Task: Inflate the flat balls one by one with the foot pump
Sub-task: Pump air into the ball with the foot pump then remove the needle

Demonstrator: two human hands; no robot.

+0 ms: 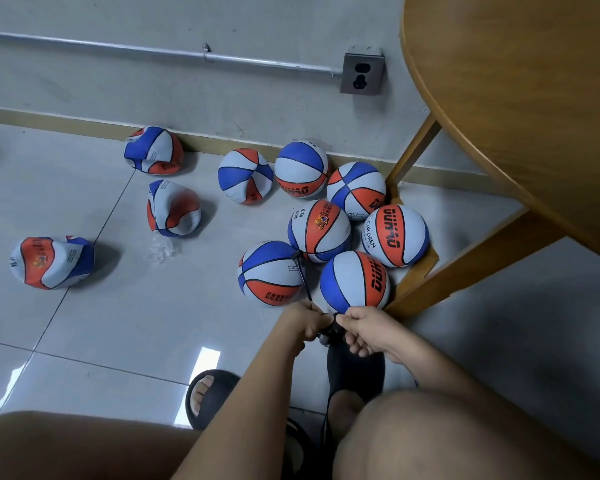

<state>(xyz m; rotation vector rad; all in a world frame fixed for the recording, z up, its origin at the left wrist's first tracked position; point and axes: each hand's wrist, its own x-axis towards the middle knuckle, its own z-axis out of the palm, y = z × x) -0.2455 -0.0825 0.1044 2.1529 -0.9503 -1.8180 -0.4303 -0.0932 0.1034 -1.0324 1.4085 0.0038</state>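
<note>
Grey tiled floor [118,323] meets a grey wall [257,109]; a round wooden table [516,98] stands at the right edge. Seven inflated red-white-blue basketballs cluster by the table's legs. The front ball [271,273], on the cluster's side away from the table, has a thin black hose [303,278] plugged into its top. Three more lie well apart from the table, to its left: flat ball by the skirting [154,150], second flat ball [174,209] nearer, third flat ball [51,261] farthest out. The hose runs down to both hands, just in front of the cluster. Left hand [303,323] — grip narrow, pinching the hose. Right hand [364,332] — grip pinching a black fitting [331,329] at the hose's near end. The black foot pump [355,368] sits directly below the hands, partly hidden by a knee.
</note>
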